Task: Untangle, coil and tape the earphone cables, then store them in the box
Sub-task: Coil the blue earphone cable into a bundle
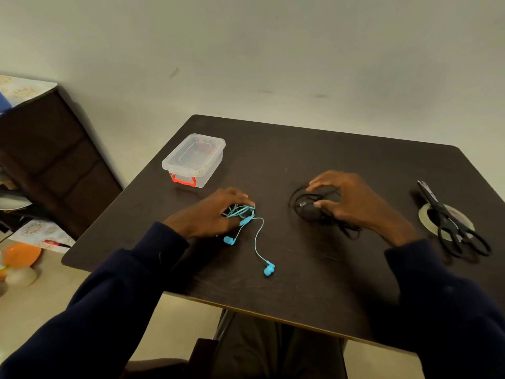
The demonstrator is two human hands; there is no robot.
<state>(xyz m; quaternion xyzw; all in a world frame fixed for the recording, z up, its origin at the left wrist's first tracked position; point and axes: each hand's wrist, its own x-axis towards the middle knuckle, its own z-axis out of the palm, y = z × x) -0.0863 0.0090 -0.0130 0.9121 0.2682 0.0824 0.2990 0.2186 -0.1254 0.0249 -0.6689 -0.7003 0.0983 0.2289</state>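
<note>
Turquoise earphones [257, 236] lie tangled on the dark table [314, 283], two earbuds trailing toward me. My left hand [210, 214] rests on the bunched part of that cable, fingers curled over it. A tangle of black earphone cable [311, 210] lies to the right, and my right hand [349, 201] arches over it with fingertips and thumb pinching the bundle. The clear plastic box [195, 160] with a red latch sits lid-on at the table's back left.
Black scissors [451, 222] lie across a roll of clear tape [429, 217] at the right edge of the table. A dark cabinet [52, 160] stands to the left, with an orange object [21, 255] on the floor.
</note>
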